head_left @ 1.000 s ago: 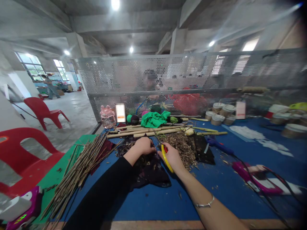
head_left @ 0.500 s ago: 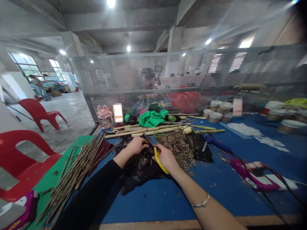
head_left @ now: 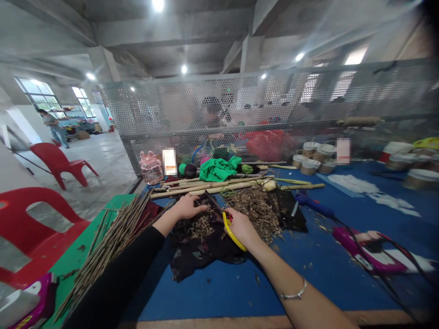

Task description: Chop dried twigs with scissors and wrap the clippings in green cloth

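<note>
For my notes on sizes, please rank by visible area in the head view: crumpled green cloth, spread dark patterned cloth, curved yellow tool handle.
Spread dark patterned cloth, partly covered
Crumpled green cloth, farther away
Curved yellow tool handle

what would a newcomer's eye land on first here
Probably the bright green cloth, bunched on the far side of the blue table before the mesh screen. Next, the yellow handle of the scissors in the right hand, near the middle of the view. The red chair at the left edge, beyond the bundle of sticks, also stands out.
</note>
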Demonstrator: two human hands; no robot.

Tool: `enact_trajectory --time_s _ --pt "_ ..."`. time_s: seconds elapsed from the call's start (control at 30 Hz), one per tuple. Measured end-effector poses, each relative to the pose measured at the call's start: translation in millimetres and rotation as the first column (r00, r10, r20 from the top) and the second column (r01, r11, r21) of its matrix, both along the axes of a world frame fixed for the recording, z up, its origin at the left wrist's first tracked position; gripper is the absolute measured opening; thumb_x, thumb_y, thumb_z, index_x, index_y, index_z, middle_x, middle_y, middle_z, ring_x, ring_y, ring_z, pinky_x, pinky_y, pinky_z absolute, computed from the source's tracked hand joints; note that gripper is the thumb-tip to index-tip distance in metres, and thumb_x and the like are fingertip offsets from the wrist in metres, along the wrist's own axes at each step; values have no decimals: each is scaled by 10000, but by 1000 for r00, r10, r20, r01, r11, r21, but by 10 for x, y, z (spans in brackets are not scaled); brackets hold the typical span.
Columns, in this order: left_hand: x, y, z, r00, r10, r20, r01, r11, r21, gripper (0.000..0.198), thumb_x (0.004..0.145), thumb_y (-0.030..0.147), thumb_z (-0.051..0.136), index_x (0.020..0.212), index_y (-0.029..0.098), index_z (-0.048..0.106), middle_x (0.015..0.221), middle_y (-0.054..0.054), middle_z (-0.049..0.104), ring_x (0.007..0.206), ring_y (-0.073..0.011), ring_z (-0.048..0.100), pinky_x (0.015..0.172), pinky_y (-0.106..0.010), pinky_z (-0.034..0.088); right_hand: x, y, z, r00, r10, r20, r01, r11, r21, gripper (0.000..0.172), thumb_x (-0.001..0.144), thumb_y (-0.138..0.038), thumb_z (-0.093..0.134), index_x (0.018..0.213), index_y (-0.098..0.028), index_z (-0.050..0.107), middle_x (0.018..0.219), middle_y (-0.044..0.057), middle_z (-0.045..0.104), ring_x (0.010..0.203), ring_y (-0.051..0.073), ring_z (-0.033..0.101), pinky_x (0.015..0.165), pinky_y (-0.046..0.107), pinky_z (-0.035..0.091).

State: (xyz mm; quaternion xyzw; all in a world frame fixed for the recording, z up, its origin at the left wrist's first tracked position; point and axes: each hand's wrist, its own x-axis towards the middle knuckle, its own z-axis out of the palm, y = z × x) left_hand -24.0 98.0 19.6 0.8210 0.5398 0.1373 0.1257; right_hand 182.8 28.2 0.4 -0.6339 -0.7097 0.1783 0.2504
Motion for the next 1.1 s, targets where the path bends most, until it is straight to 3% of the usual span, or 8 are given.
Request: enact_trajectory --time_s 0.13,0.23,0.37,0.47,0.63,0.73,0.9,1.1 --pt "136 32 -117 992 -36 -117 39 999 27 510 681 522 567 1053 177 622 1063 -129 591 984 -277 555 842 -347 425 -9 -6 -8 1000 -5 -11 5 1000 -2 406 641 -87 508 1026 -177 598 907 79 678 835 195 622 685 210 413" --pt "101 -42 -62 992 -102 -74 109 988 107 310 760 360 523 968 169 650 990 -100 613 925 -215 575 837 -290 425 -5 2 -21 1000 2 -19 -2 1000 -3 415 656 -81 496 1048 -175 592 926 81 677 852 196 621 698 214 414" --pt "-42 -221 32 989 -139 45 127 970 209 274 796 300 481 981 170 636 1000 -77 616 941 -180 558 873 -262 405 -1 19 -38 1000 -13 5 13 1000 -12 445 664 -68 487 1089 -161 579 958 92 670 850 197 620 710 220 412" --pt "-119 -336 6 993 -114 42 106 982 159 293 797 287 463 1000 163 634 1040 -87 606 972 -187 551 900 -276 397 -3 26 -46 999 -12 35 12 1000 -9 437 680 -64 472 1092 -161 581 950 91 671 850 194 619 708 215 407" --pt "-232 -376 17 996 -82 41 82 997 -2 551 768 445 469 1250 178 470 1291 -103 459 1167 -234 442 994 -324 328 -15 18 -26 999 -28 40 29 999 -22 422 682 -87 503 1088 -164 584 960 89 671 869 196 617 703 202 401" --pt "-264 -430 41 998 59 24 -59 998 -10 765 735 618 412 1357 189 295 1416 -128 280 1279 -298 283 1026 -420 263 -21 13 -16 999 -34 35 35 999 -20 415 683 -91 504 1084 -163 585 966 89 669 878 197 613 713 202 397" --pt "-107 -608 -132 978 192 -79 -199 976 -84 1161 467 755 557 1397 302 31 1480 -121 16 1284 -450 153 938 -606 256 -21 30 -63 998 -21 60 22 1000 -20 369 693 -119 517 1046 -188 599 892 67 681 819 180 618 657 192 391" --pt "77 -465 -162 989 119 -85 -123 991 -42 1146 444 711 617 1383 344 73 1481 -108 -18 1275 -485 105 890 -685 217 -32 40 -90 995 -30 93 31 999 -14 369 700 -99 498 1045 -186 598 896 70 677 820 183 614 661 200 385"
